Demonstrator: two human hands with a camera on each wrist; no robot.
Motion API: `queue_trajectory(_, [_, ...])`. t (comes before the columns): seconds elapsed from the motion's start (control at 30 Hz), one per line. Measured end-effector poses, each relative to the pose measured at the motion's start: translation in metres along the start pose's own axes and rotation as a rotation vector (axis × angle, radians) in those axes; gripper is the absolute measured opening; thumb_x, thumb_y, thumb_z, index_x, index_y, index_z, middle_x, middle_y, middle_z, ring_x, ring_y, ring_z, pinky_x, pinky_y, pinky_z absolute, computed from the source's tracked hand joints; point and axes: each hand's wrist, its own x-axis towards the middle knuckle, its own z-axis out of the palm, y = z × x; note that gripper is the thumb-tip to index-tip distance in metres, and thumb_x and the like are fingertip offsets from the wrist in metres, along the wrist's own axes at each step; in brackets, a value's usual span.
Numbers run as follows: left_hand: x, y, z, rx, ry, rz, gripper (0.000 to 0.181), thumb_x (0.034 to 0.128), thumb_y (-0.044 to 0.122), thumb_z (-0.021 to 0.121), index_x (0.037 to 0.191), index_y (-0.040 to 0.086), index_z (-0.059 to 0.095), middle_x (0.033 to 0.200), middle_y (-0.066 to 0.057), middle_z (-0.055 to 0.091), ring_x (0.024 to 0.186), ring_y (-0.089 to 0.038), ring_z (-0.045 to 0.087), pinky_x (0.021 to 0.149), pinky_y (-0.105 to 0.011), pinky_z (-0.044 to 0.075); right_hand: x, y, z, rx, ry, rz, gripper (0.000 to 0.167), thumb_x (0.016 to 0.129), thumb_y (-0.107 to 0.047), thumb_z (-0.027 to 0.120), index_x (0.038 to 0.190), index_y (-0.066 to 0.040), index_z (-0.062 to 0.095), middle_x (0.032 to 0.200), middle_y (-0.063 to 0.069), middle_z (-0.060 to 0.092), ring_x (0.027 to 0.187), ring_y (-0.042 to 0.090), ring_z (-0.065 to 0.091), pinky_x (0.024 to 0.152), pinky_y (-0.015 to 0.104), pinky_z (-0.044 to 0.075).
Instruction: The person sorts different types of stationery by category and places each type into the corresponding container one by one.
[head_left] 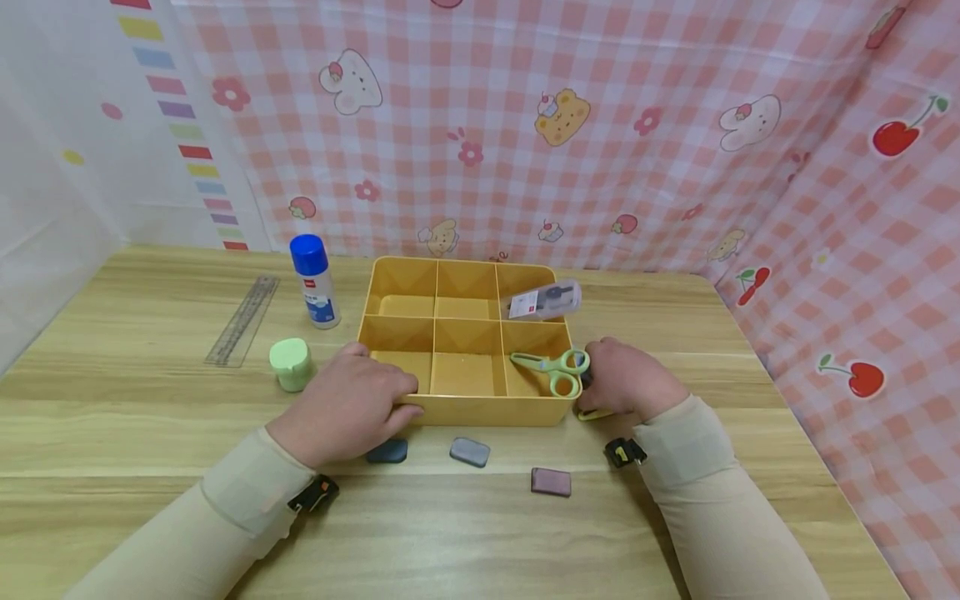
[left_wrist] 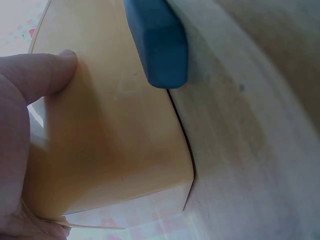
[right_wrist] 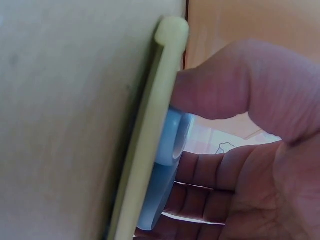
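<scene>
A yellow organizer box [head_left: 480,410] with several compartments stands mid-table. My left hand [head_left: 345,404] grips its front left corner, with the thumb against the front wall in the left wrist view. At the box's right side, my right hand [head_left: 630,379] pinches a long pale-yellow and blue-grey item [right_wrist: 142,145] between thumb and fingers; its kind is unclear, being mostly hidden in the head view. Green-handled scissors [head_left: 558,371] lie across the front right compartment. A clear package [head_left: 546,300] with a dark tool inside leans out of the back right one.
Left of the box are a glue bottle [head_left: 315,287] with a blue cap, a clear ruler [head_left: 243,321] and a small green container [head_left: 291,364]. Before the box lie a dark blue block [head_left: 387,452], a grey block [head_left: 470,452] and a mauve block [head_left: 551,482]. A patterned curtain [head_left: 450,125] hangs behind.
</scene>
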Motion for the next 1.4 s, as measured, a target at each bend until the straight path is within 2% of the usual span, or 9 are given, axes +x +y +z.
queue_trajectory(1.03, [-0.0008, -0.0006, 0.0011, 0.015, 0.007, 0.000, 0.034, 0.0988, 0.044, 0.072, 0.073, 0.028, 0.056, 0.060, 0.018, 0.049, 0.058, -0.003, 0.043, 0.077, -0.037, 0.032, -0.0018, 0.0014, -0.0004, 0.009, 0.009, 0.000, 0.036, 0.073, -0.023, 0.084, 0.097, -0.005, 0.065, 0.095, 0.009, 0.063, 0.080, 0.023, 0.055, 0.075, 0.040, 0.048])
queue_trajectory(1.4, [-0.0007, 0.0002, 0.0003, 0.006, 0.005, 0.002, 0.033, 0.0993, 0.043, 0.071, 0.074, 0.027, 0.057, 0.059, 0.018, 0.047, 0.057, -0.004, 0.042, 0.077, -0.037, 0.032, -0.0023, 0.0037, -0.0014, 0.018, 0.022, 0.005, 0.042, 0.073, -0.025, 0.085, 0.102, -0.003, 0.065, 0.096, 0.010, 0.063, 0.081, 0.023, 0.057, 0.075, 0.041, 0.049])
